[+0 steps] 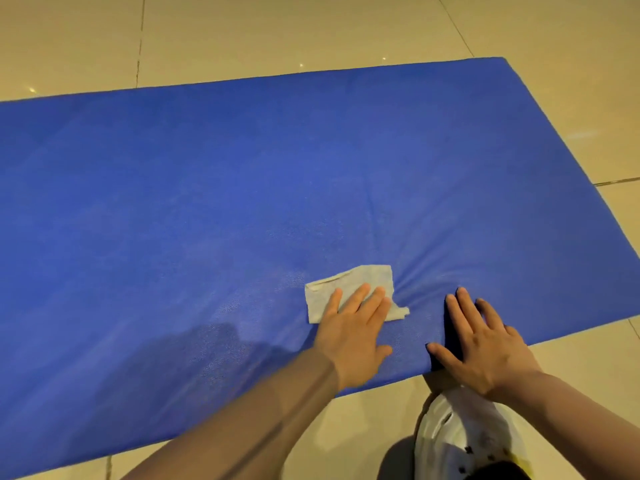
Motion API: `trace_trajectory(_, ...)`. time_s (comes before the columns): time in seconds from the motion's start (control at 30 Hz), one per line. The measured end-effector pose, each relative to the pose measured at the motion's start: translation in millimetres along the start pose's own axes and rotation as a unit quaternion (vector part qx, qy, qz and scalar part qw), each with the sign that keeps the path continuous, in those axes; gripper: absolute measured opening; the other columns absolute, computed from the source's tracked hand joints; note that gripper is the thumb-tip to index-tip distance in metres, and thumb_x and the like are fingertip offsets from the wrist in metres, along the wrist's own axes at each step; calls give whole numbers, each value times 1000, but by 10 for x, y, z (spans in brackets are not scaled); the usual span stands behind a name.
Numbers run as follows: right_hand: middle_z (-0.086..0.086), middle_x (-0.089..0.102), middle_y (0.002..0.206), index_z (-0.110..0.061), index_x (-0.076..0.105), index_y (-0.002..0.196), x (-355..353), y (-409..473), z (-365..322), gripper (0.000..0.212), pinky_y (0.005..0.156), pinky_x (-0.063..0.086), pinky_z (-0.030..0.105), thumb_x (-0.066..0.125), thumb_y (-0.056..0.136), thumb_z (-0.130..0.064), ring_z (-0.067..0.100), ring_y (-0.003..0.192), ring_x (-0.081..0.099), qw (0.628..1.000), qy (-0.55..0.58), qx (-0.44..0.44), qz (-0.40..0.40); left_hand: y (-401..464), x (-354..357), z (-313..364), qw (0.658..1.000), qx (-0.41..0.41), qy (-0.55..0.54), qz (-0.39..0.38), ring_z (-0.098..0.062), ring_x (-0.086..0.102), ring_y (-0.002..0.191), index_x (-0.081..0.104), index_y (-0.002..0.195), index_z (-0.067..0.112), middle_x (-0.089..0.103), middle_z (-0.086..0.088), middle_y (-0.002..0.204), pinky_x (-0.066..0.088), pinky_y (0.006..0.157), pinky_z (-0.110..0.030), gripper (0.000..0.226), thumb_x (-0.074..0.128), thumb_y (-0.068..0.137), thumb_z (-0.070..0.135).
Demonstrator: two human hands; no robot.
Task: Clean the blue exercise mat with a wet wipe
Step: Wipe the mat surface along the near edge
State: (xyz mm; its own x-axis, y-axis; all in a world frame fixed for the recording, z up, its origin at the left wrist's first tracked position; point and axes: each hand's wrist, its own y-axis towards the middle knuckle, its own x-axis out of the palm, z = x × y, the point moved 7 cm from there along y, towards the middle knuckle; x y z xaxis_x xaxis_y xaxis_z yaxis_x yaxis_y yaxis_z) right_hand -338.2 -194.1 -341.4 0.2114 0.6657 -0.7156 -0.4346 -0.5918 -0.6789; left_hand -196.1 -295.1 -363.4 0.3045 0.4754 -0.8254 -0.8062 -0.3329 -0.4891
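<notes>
The blue exercise mat [242, 188] lies flat across the tiled floor and fills most of the view. A crumpled white wet wipe [356, 278] lies on the mat close to its near edge. My left hand [353, 330] presses on the wipe with straight fingers, covering its lower part. To the right of it, my right hand [485, 344] rests flat on the mat by the near edge, fingers spread, holding nothing. The mat wrinkles between the two hands.
Beige floor tiles [311, 29] surround the mat on the far, right and near sides. A white garment [460, 434] over my knee shows at the bottom right, just off the mat's near edge.
</notes>
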Motion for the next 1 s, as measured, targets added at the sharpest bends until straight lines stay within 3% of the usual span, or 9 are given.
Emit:
trace_trajectory(0.13,-1,-20,163,-20,-15,154,2,18,1,85,116,27,38,19,94,-70,26,151,-3,1000,7,-21,11,-225,127,-112,1000,6,3,-22,-13,-2,153,7,158,23,-4,8,166,3,121,-31,66,40,102,10)
trace_trajectory(0.27,0,-18,163,-18,-14,155,30,19,8,80,114,31,37,16,97,-65,27,151,-2,999,-9,-33,30,-321,-49,-213,998,-11,-43,33,-14,35,141,35,151,30,33,8,158,37,103,-31,50,35,105,11)
trace_trajectory(0.33,0,-17,163,-17,-14,155,53,8,9,80,114,31,36,14,97,-65,27,151,-2,999,-4,-31,34,-415,-103,-26,991,60,-97,75,-14,52,126,43,145,43,53,13,142,38,94,-28,46,31,107,20)
trace_trajectory(0.43,-1,-16,164,-19,-12,156,48,13,19,84,113,31,36,-3,90,-70,26,151,-2,999,-4,-30,39,-539,159,254,978,166,-108,63,-18,55,129,59,135,35,62,7,135,31,114,-28,50,21,105,48)
trace_trajectory(0.63,-1,-19,163,-21,-14,155,78,28,68,94,114,27,37,-10,80,-78,25,151,-4,999,-5,-40,37,-428,531,180,984,155,17,82,-23,34,145,32,152,27,36,1,158,24,113,-46,60,25,101,58)
trace_trajectory(0.73,-1,-20,162,-22,-15,155,112,39,94,96,117,22,40,16,85,-81,25,151,-6,998,1,-52,24,-299,448,49,989,93,62,93,-24,22,149,21,154,27,28,0,161,15,116,-46,73,34,91,61)
trace_trajectory(0.87,1,-21,162,-22,-17,154,107,33,126,114,119,20,42,23,73,-91,26,151,-7,997,-4,-74,31,-211,354,-23,991,46,119,44,-14,-45,135,-36,144,37,-47,10,145,-27,111,-42,92,36,95,68)
trace_trajectory(0.93,1,-20,163,-22,-15,155,124,46,138,108,118,21,41,39,82,-81,26,151,-6,995,-6,-85,45,-211,350,-8,992,32,119,29,-14,-47,131,-40,139,37,-52,10,139,-28,111,-43,96,38,94,69)
trace_trajectory(1.0,1,-15,164,-22,-12,156,114,44,168,103,117,24,40,44,86,-74,27,151,0,994,-14,-86,62,-188,358,-24,990,56,100,87,-19,-28,147,-21,153,33,-31,4,157,-14,117,-46,104,48,87,73)
